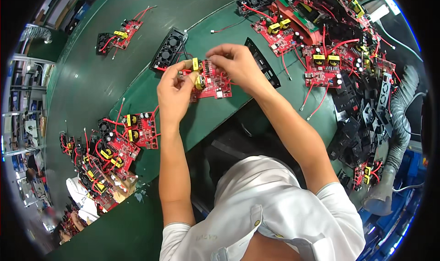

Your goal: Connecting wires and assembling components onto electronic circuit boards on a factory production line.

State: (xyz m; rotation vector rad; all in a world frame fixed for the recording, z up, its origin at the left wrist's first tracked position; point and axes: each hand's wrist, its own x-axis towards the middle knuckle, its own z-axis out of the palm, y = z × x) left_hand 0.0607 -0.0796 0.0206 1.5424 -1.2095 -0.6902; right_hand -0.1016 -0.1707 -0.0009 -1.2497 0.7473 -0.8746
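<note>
The left hand [174, 92] pinches the red board [212, 88] near its yellow parts [198, 81], over the green bench [199, 119]. The right hand's [237, 67] fingertips nearly meet at its upper edge; whether they hold anything, I cannot tell. Around lie a fan unit [168, 49], a black panel [263, 63], more boards [322, 68].

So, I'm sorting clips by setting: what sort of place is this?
Probably an electronics assembly workshop: many red circuit boards on a green workbench, a heap of black parts and a flexible grey duct suggest it.
</note>
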